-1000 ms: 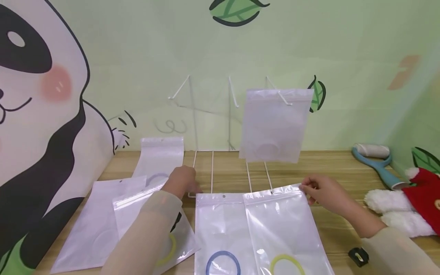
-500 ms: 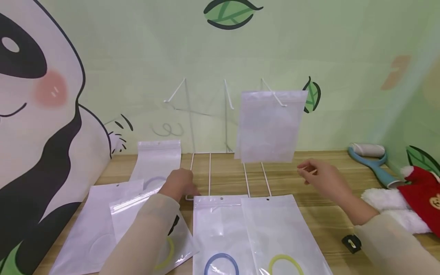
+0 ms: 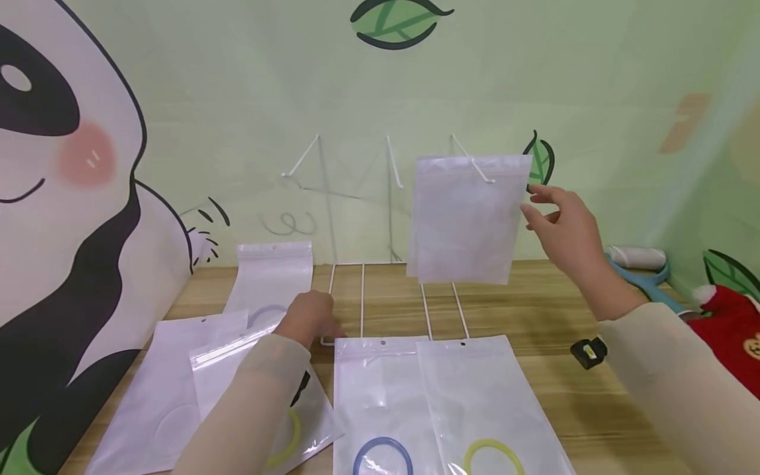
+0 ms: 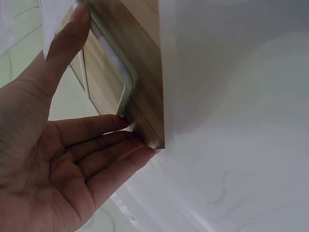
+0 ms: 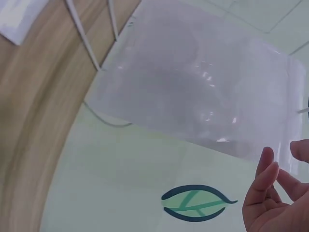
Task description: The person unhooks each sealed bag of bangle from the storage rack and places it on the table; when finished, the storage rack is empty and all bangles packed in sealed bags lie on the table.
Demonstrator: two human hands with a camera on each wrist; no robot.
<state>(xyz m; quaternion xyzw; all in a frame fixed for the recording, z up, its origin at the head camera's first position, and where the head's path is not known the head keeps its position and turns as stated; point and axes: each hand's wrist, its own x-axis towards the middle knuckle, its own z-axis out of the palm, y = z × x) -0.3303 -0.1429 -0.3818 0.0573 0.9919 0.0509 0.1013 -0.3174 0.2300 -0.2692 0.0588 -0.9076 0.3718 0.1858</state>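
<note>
White zip bags (image 3: pixel 463 224) hang from the right hook of a white wire rack (image 3: pixel 362 303). My right hand (image 3: pixel 567 231) is raised beside their upper right edge, thumb and forefinger apart, with nothing between them. In the right wrist view the fingertips (image 5: pixel 268 174) overlap the edge of a hanging bag (image 5: pixel 193 82). Low on the table, my left hand (image 3: pixel 309 316) stays by the rack's front left corner. Its thumb is spread from the fingers around the wire (image 4: pixel 113 53) in the left wrist view. Two bags (image 3: pixel 380 389) lie in front, showing a blue ring (image 3: pixel 382 441) and a yellow ring (image 3: pixel 493 444).
More bags (image 3: pixel 142 389) lie overlapping at the left, partly behind my left sleeve. The rack's left hook (image 3: pixel 301 157) and middle hook (image 3: pixel 394 162) hold no bags. A blue-handled roller (image 3: pixel 638 257) and a red-and-white plush (image 3: pixel 727 330) are at the right.
My right hand let go of the top corner of the front right bag, which now lies flat, then rose to the hanging bags. The left hand has stayed in place.
</note>
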